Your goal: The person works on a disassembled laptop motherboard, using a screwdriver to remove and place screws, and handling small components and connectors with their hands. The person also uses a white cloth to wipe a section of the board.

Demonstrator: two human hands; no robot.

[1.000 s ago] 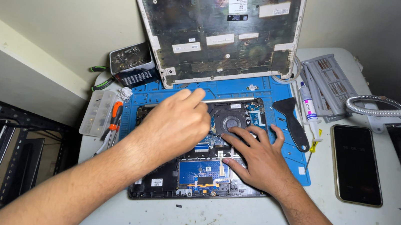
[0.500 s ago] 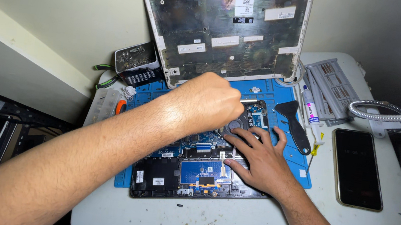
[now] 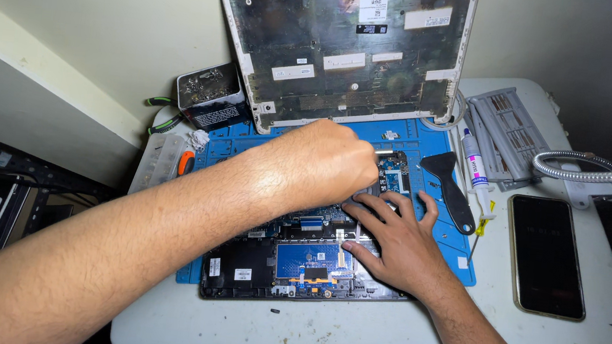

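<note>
Laptop chassis (image 3: 287,266), opened, long axis left-right across blue mat (image 3: 432,144) mid-tabletop; left hand (image 3: 322,162) clenched over internals, contents unseen; right hand (image 3: 398,240) flat, released, w/ white rectangular labels on propped cover (image 3: 351,46) behind.

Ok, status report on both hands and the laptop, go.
Left hand fisted over the opened laptop, contents unseen. Right hand flat on its board. Black pry tool lies clear alongside.

The open laptop (image 3: 296,259) lies flat on a blue mat (image 3: 457,258), its inside facing up. Dark boards, small green parts and a blue patch near the front edge show. Its back part is hidden under the hands. The laptop's grey bottom cover (image 3: 351,46) stands tilted behind it.
</note>
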